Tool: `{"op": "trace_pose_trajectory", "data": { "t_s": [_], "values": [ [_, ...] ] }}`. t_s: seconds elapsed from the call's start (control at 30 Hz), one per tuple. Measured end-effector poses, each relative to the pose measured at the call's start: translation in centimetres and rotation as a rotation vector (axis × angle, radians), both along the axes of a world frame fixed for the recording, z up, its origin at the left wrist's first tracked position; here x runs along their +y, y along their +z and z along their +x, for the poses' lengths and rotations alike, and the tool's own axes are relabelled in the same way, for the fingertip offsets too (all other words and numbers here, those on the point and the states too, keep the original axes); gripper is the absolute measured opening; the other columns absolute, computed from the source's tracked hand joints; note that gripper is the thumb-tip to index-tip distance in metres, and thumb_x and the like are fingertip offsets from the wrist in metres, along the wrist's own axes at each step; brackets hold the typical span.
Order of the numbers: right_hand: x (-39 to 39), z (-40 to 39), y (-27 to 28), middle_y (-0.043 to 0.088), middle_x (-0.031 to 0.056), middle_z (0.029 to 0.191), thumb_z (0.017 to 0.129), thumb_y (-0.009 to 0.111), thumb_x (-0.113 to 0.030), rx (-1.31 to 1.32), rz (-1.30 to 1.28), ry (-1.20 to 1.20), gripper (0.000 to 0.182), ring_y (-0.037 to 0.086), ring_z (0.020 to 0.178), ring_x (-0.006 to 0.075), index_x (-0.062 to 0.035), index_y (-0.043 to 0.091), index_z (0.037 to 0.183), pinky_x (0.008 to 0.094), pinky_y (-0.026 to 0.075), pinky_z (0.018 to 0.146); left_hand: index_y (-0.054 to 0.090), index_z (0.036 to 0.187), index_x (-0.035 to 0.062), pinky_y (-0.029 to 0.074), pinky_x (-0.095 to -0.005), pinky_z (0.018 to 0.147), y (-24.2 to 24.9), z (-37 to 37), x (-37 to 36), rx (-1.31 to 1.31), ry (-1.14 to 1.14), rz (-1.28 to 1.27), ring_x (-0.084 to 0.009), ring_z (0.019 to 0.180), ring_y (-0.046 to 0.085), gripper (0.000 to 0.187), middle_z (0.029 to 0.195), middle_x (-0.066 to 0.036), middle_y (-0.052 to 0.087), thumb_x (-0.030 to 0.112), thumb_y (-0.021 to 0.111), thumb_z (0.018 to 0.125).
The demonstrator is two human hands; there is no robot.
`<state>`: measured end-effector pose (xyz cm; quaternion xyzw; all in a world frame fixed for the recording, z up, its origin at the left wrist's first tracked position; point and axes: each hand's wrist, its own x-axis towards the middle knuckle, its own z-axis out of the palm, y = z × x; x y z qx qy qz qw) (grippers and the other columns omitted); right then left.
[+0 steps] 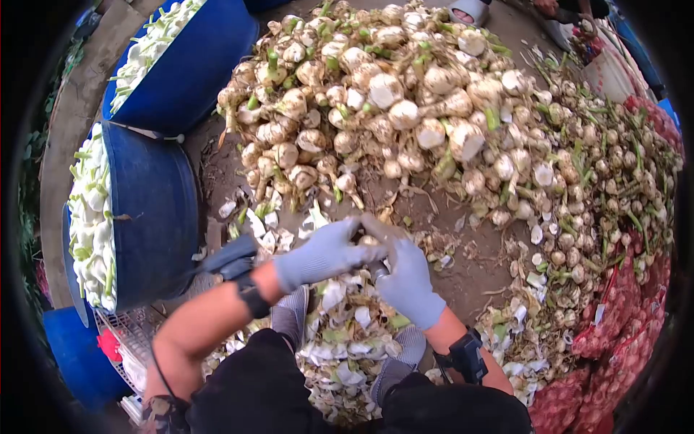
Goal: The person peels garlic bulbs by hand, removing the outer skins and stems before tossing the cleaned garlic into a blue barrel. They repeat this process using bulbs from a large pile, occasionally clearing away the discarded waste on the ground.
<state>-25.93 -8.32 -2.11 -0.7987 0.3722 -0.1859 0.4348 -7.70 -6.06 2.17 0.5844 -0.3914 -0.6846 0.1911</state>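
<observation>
Centrally, the left hand [318, 254] and right hand [410, 278] meet, fingers curled, any grip too blurred to tell, below the garlic heap [384, 90] at upper centre, whose loose bulbs could roll if knocked.

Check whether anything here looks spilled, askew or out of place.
Papery peelings lie strewn around both shoes, which looks untidy. On the right, small bulbs lie loose beside red net sacks, possibly spilled. Nothing looks clearly damaged.
</observation>
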Motion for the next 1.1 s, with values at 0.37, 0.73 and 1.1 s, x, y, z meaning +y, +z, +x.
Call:
{"op": "trace_pose_trajectory", "data": {
  "t_s": [0.37, 0.73, 1.1],
  "values": [
    [1.4, -10.4, 2.0, 0.062, 0.0032, 0.070, 0.095, 0.060, -0.039, -0.392, 0.902, -0.413, 0.041, 0.055, 0.053, 0.0067, 0.0024, 0.064, 0.095, 0.0210, 0.042, 0.045, 0.058, 0.123, 0.0008, 0.049, -0.0246, 0.087, 1.0, -10.8, 1.2, -0.296, -0.129, -0.679, -0.0120, 0.098, 0.060, 0.050, 0.115, -0.007, 0.061, 0.006, 0.077, 0.078],
    [2.3, -9.7, 3.8, 0.060, 0.0059, 0.061, 0.095, 0.052, -0.016, -0.352, 0.959, -0.414, 0.024, 0.056, 0.049, 0.0100, 0.0029, 0.067, 0.091, 0.0217, 0.041, 0.045, 0.050, 0.129, 0.0045, 0.044, -0.0211, 0.055, -2.3, -8.8, 2.1, 0.628, 0.424, 0.057, -0.0120, 0.073, 0.064, 0.044, 0.094, -0.007, 0.066, 0.024, 0.065, 0.093],
    [2.7, -8.0, 0.5, 0.068, 0.0032, 0.084, 0.091, 0.056, -0.001, -0.416, 0.660, -0.424, 0.031, 0.061, 0.067, 0.0096, 0.0000, 0.062, 0.121, 0.0250, 0.049, 0.059, 0.037, 0.144, 0.0046, 0.047, -0.0183, 0.059, -1.0, -7.9, 2.8, 0.226, 0.111, -0.164, -0.0083, 0.075, 0.062, 0.055, 0.102, -0.004, 0.064, 0.028, 0.054, 0.098]
  ]
}}
